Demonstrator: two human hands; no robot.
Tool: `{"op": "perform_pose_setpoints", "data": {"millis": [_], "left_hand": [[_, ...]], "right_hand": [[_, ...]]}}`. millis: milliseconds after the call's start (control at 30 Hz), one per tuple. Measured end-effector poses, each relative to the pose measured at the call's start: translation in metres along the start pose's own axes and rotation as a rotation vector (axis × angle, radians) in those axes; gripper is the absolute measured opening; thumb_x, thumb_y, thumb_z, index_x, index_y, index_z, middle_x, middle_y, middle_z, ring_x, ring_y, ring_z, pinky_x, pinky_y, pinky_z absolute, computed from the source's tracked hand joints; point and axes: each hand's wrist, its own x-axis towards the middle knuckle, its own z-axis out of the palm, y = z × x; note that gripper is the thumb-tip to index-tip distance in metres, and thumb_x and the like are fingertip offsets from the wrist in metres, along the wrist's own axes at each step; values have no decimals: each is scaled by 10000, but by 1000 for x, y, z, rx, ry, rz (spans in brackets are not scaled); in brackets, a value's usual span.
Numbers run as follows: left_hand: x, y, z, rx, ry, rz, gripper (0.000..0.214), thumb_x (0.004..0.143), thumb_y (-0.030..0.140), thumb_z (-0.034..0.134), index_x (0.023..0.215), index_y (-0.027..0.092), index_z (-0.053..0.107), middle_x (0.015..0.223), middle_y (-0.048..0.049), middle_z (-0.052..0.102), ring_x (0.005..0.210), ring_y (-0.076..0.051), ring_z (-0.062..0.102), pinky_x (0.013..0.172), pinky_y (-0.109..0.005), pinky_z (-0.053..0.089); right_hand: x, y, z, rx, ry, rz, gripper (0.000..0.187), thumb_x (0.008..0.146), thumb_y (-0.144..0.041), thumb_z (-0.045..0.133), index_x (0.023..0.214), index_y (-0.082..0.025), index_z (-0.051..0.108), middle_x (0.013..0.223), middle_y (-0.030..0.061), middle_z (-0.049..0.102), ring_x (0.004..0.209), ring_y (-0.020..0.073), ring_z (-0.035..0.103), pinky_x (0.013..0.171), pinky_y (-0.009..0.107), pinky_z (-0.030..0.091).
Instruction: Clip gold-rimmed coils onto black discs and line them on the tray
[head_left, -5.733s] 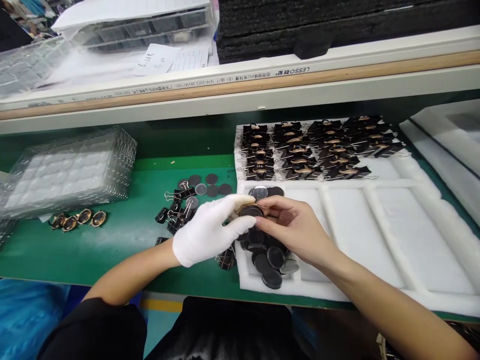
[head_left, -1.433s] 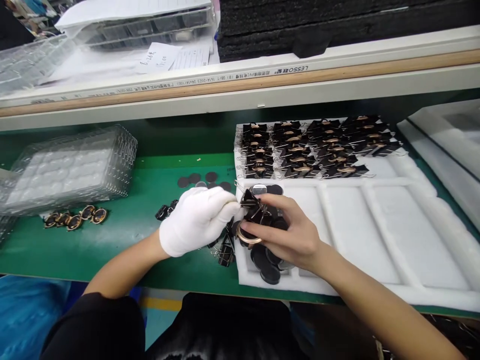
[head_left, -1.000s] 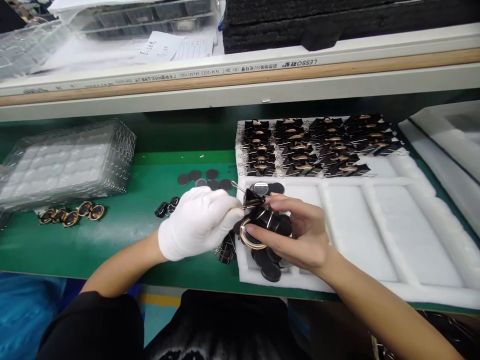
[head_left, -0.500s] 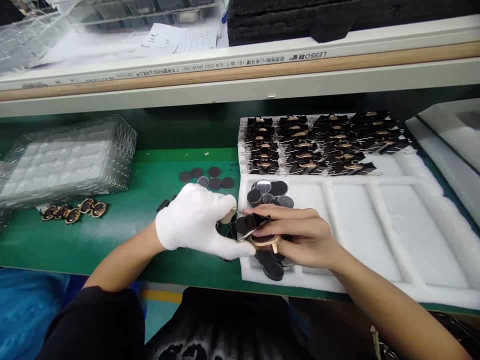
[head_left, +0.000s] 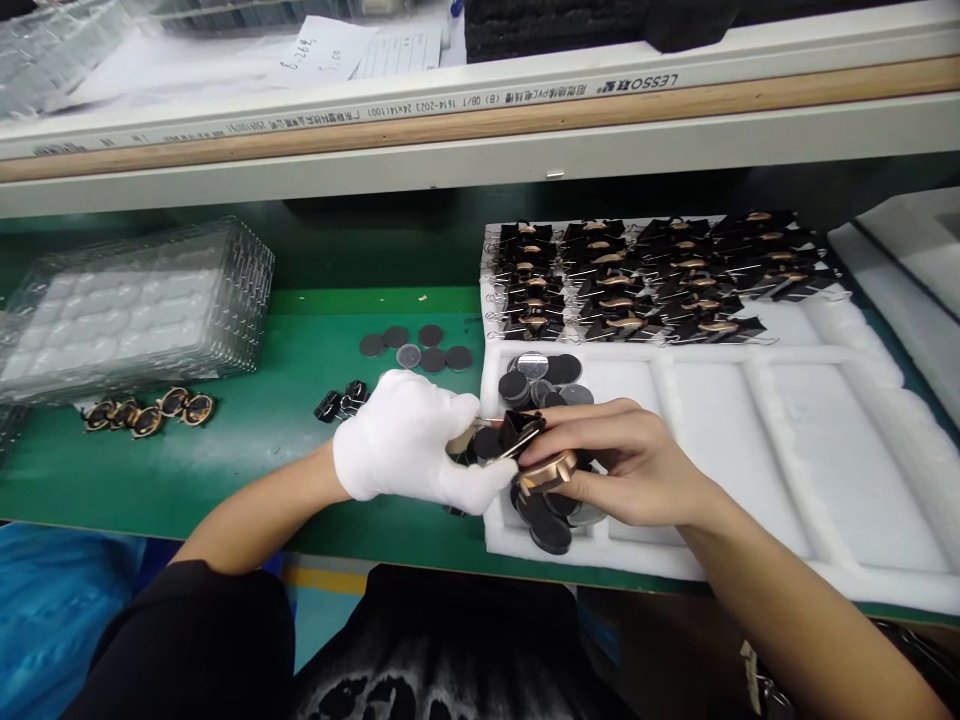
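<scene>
In the head view, my left hand (head_left: 416,440), in a white glove, pinches a black binder clip (head_left: 517,430) by its wire handles. My right hand (head_left: 630,465) is bare and grips a rose-gold watch case (head_left: 547,474) just beside the clip. Clip and case look close together; whether the jaws touch the case I cannot tell. Below both hands, black and clear round discs (head_left: 551,535) are piled in the left compartment of a white foam tray (head_left: 787,470). Several loose binder clips (head_left: 349,400) lie left of the glove, some others partly hidden by it.
Rows of clamped watch cases (head_left: 615,300) fill the tray's far part. Round discs (head_left: 433,360) lie on the green table (head_left: 285,470). At the left are stacked clear plastic trays (head_left: 135,310) and several gold-rimmed round pieces (head_left: 148,420). A shelf edge (head_left: 420,160) crosses above.
Both hands have shifted slightly to the right with the clip and the watch case. The case has tilted, showing more of its gold side. The whole view has moved a little.
</scene>
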Motion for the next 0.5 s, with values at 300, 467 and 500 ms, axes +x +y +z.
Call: {"op": "perform_pose_setpoints", "data": {"millis": [300,467,500], "left_hand": [[-5,-5,-11,-325,-162,-44,478,921,366,597,574,196,317,471,89,282,473,-55,228,447,-227,226],[-4,0,-14,-365,-343,-61,471,937,386,597,579,188,364,443,87,372,431,-42,303,430,-207,243],[-2,0,-15,-372,-368,-62,469,941,387,589,581,187,367,448,85,378,432,-41,311,429,-205,244]], "right_hand": [[-1,-2,-28,-95,49,263,130,948,-256,700,1051,-237,778,1068,65,792,935,218,755,778,291,623],[0,-5,-29,-146,-131,269,71,931,-226,692,953,-202,756,939,32,771,805,163,711,723,247,562],[0,-5,-29,-150,-149,259,66,929,-214,687,947,-197,748,924,28,763,798,154,703,718,242,550]]}}
